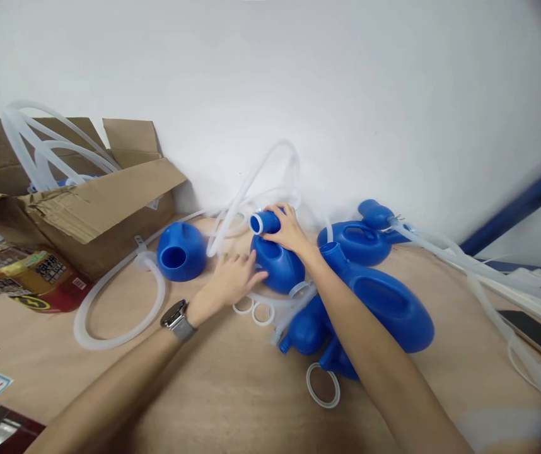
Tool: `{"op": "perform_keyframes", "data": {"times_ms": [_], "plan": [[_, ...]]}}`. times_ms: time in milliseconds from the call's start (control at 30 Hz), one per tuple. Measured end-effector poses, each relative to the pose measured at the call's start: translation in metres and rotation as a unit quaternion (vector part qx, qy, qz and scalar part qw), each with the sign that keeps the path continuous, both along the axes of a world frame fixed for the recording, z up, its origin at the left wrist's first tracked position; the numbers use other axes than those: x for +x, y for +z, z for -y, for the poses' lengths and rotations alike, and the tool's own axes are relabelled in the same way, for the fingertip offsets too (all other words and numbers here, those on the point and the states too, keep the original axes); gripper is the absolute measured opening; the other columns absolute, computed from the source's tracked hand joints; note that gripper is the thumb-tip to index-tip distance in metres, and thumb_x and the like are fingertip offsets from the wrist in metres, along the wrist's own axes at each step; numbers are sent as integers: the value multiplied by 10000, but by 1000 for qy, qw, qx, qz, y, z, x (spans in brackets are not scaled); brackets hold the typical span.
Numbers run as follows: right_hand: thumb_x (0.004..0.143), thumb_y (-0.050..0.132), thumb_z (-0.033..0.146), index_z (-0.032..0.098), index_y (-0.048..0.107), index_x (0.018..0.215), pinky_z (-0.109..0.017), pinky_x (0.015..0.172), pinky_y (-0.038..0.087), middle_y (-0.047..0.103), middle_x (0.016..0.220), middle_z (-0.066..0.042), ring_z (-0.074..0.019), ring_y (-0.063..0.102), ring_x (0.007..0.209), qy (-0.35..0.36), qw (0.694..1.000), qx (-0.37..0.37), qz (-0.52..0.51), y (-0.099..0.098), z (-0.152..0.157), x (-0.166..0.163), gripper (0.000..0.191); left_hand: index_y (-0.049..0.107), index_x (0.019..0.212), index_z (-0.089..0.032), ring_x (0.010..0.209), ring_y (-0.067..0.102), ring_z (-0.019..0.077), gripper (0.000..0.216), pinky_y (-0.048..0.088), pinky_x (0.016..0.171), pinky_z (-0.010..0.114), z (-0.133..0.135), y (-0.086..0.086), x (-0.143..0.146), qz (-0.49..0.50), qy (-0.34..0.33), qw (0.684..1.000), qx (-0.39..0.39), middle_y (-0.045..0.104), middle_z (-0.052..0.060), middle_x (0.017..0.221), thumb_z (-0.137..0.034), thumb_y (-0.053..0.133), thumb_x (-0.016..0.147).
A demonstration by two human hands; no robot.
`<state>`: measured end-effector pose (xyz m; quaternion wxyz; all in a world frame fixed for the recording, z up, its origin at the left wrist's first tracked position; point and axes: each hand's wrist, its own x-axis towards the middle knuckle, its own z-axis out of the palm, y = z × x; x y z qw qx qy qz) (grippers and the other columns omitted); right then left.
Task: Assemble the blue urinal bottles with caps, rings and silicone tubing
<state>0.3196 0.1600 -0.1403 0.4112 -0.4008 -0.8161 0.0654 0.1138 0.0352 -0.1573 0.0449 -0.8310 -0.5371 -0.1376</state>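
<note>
My right hand (289, 230) is wrapped round the neck of a blue plastic urinal bottle (280, 268). A white ring (257, 223) sits at the mouth of that neck, which faces left. My left hand (232, 277), slightly blurred, is beside the bottle's left side with its fingers spread and nothing in them; whether a fingertip touches the bottle I cannot tell. Two white sealing rings (263, 314) lie on the table just below the bottle. To the left of my left hand stands another blue bottle (183, 252), its round opening facing me.
An open cardboard box (123, 214) holding clear hoses (38, 148) stands left, behind a drink bottle (38, 277). A coiled hose (110, 340) lies nearby. Several blue bottles (393, 309) crowd the right, with a white ring (322, 386) in front. A phone-like dark slab (540, 337) lies far right.
</note>
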Motion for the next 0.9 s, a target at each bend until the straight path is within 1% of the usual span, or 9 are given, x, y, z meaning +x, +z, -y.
{"op": "perform_keyframes", "data": {"times_ms": [100,200,300,400,533,600,733,800,900], "plan": [[760,854,308,237,623,1378,-534,1224,394,505,1374,-125,-351,473,1365,7,1000,9,10,0,2,0,664,607,1367,-135,1283,629,380,451,464,1108,523,-17,11,3,102,8,991,87,671,221,1371,-469,504,1082],[789,849,366,224,619,1395,-530,1217,405,503,1385,-141,-356,475,1357,11,1000,19,21,1,4,1,663,670,1128,-166,1122,657,313,269,519,1002,439,-45,21,11,202,-32,971,127,708,158,1171,-390,532,1070],[810,829,389,238,614,1403,-543,1208,415,503,1395,-142,-359,479,1353,15,999,27,33,3,5,2,648,639,894,-203,977,644,279,239,530,916,410,-62,27,15,210,-70,968,115,698,107,973,-336,526,1057],[758,870,358,238,641,1368,-512,1226,404,516,1391,-127,-347,483,1355,34,998,31,53,5,5,3,663,598,802,-214,878,634,254,242,522,859,386,-59,34,6,187,-109,972,97,678,91,887,-291,537,1023],[713,875,280,234,632,1374,-516,1240,387,501,1412,-124,-349,453,1387,32,997,31,57,5,5,3,706,546,701,-224,756,621,237,316,507,825,383,-29,44,-16,134,-162,975,67,643,63,755,-315,553,1004],[730,850,267,232,614,1391,-539,1231,392,492,1421,-131,-353,450,1386,24,998,29,52,5,5,3,703,578,707,-221,765,650,243,311,506,847,391,-9,41,-24,70,-163,984,30,663,57,748,-327,585,1000],[765,831,282,245,612,1381,-566,1228,383,510,1447,-129,-363,444,1403,31,997,29,63,6,7,3,655,699,786,-210,831,726,287,206,526,807,383,14,22,-25,-20,-100,993,-51,746,88,876,-362,777,901],[795,822,308,240,601,1386,-571,1225,381,534,1444,-133,-368,454,1403,34,997,30,64,7,9,4,635,743,860,-195,859,746,315,233,542,774,387,14,13,-22,-8,-73,996,-50,759,125,951,-414,741,938],[826,826,392,236,586,1391,-577,1216,387,559,1428,-142,-376,480,1382,26,998,28,46,8,10,4,633,748,1175,-194,982,761,347,394,581,762,399,2,9,-16,30,-41,998,-43,748,162,1170,-526,609,1017]]}}
